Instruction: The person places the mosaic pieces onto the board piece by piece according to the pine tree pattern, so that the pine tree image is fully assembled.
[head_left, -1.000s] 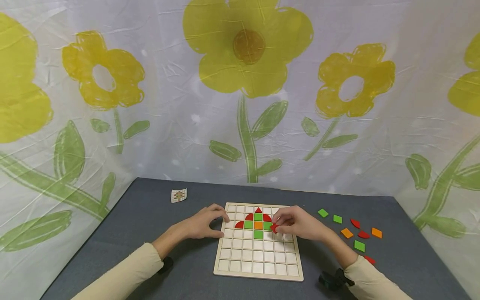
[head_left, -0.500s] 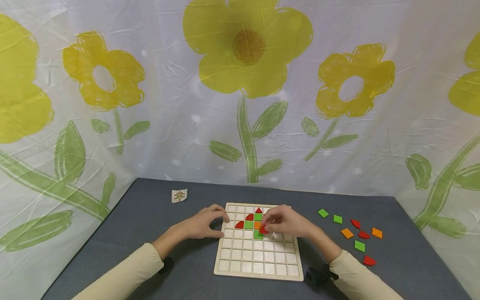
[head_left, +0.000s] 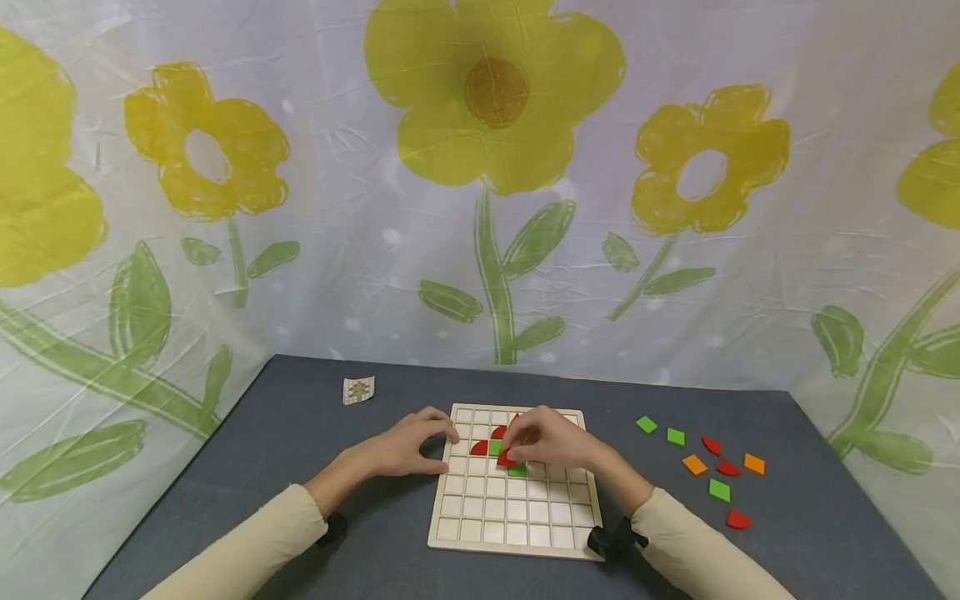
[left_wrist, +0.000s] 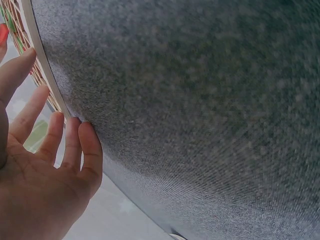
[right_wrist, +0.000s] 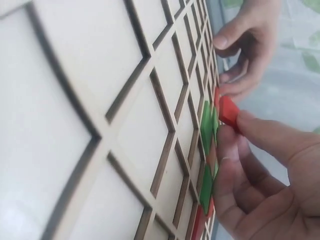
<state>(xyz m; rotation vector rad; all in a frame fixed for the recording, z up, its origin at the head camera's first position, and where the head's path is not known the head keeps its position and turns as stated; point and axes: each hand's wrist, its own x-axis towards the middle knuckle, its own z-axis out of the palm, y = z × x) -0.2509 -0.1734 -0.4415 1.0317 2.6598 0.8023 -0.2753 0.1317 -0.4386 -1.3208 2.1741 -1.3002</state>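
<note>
A wooden grid board [head_left: 516, 549] lies on the dark table, with red and green tiles set in its upper cells. My right hand [head_left: 555, 440] is over those cells and pinches a red tile [right_wrist: 229, 111] between thumb and fingers; the tile looks like a quarter circle. Below it sits a green tile [head_left: 517, 472]. To its left are another green tile [head_left: 495, 448] and a red quarter-circle tile [head_left: 479, 448]. My left hand [head_left: 408, 446] rests at the board's left edge, fingers spread and loosely bent. My right hand hides part of the pattern.
Loose tiles lie right of the board, among them a green square [head_left: 719, 490], an orange square [head_left: 754, 464] and a red quarter circle [head_left: 738, 520]. A small pattern card [head_left: 358, 390] lies at the back left. A flowered cloth [head_left: 337, 275] hangs behind the table.
My right hand has moved left across the board with the red tile, from the right side of the pattern to its middle. My left hand has stayed at the left edge.
</note>
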